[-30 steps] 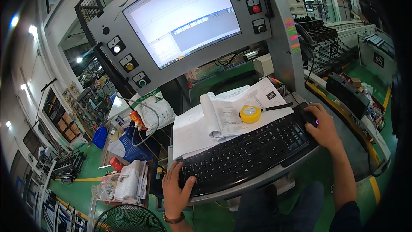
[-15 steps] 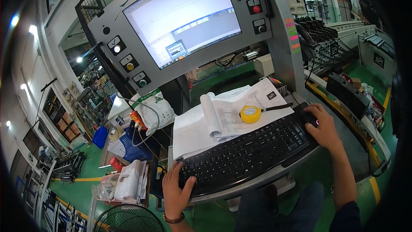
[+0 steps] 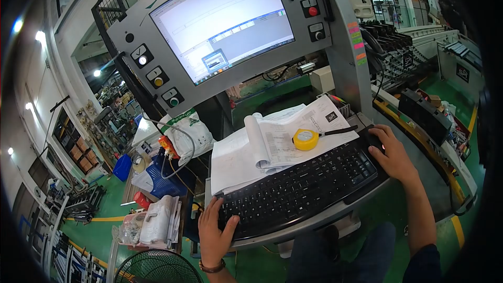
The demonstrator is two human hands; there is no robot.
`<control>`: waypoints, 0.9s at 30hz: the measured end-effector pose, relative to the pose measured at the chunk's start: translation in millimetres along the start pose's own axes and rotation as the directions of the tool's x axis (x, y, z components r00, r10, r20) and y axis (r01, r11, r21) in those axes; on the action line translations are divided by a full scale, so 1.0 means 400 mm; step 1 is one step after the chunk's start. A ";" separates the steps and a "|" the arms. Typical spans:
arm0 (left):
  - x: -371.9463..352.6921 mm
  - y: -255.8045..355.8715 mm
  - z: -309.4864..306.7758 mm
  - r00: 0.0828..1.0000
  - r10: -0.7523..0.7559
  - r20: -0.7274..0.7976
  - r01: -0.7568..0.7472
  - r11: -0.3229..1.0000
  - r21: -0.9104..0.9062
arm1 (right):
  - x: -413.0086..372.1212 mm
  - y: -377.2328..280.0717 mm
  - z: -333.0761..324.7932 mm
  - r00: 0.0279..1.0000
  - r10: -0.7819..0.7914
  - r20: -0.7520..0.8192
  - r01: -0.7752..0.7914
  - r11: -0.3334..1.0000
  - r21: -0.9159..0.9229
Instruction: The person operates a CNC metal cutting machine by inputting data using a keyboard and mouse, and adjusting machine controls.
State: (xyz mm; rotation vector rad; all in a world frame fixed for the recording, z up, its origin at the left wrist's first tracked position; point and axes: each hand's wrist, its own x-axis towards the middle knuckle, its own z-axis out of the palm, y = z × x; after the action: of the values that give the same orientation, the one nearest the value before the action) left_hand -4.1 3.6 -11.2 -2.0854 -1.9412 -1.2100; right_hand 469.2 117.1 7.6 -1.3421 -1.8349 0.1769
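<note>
Mouse (image 3: 370,140), prob. light rigid plastic, under R hand (image 3: 392,156), fingers (image 3: 383,132) curled over it, best gripped at sides; L hand (image 3: 214,229) spread on keyboard (image 3: 304,183).

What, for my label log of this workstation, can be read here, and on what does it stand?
Nothing reads clearly enough to quote.
Monitor screen: window text blurred.
Papers: print too small.
Keyboard: key legends too small.
White bag: green print blurred.
Black sign at right: white mark unreadable.
Mouse under right hand: no mark shows.
</note>
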 end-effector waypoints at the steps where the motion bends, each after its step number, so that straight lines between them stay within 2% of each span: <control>1: 0.000 0.000 0.000 1.000 0.001 0.000 -0.001 1.000 0.000 | 0.000 0.002 0.000 1.000 -0.004 -0.001 0.004 1.000 -0.005; 12: 0.001 0.005 -0.002 1.000 0.010 0.002 -0.010 1.000 0.002 | -0.002 0.016 0.003 1.000 -0.017 -0.003 0.017 1.000 -0.023; 18: 0.000 0.003 -0.002 1.000 0.013 -0.003 -0.013 1.000 0.011 | -0.003 -0.001 0.003 0.995 0.073 -0.062 -0.071 0.997 0.032; 27: 0.000 0.006 -0.002 1.000 0.003 0.004 -0.003 1.000 0.005 | -0.006 0.013 0.007 0.989 0.037 -0.145 -0.046 0.997 -0.059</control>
State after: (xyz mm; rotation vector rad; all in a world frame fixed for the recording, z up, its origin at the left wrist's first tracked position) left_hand -2.4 2.6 -9.3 -2.0887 -1.9404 -1.1996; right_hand 471.1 118.2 1.6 -1.3992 -1.7051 0.0440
